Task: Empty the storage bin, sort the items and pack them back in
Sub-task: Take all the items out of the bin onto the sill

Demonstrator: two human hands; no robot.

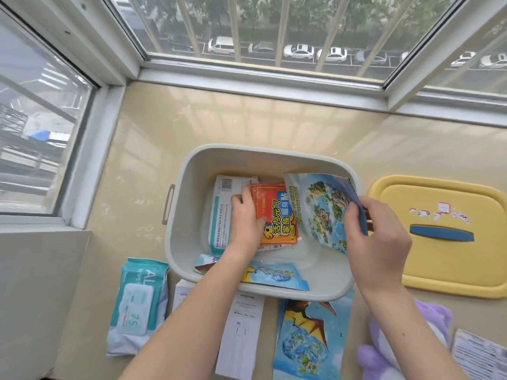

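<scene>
Here, the orange packet (279, 215) is lying inside the storage bin (195, 171), the left hand (247, 219) gripping its left edge with curled fingers (237, 200); the right hand (377, 233) is pinching a tilted blue leaflet (319, 204) above the bin's right side.

From my end I see a glossy beige sill (274, 127) running under the front window (310, 17), whose white frame (260, 78) meets it at the back. Pale bars (284, 31) stand outside the glass. Far below, a white van (221, 45) and a row of cars (298, 51) are parked along a road (343, 67), with trees (252, 12) behind. On the left, a side window (35, 105) looks onto grey roofs (16, 124), with a white panel (38, 283) beneath it.
</scene>
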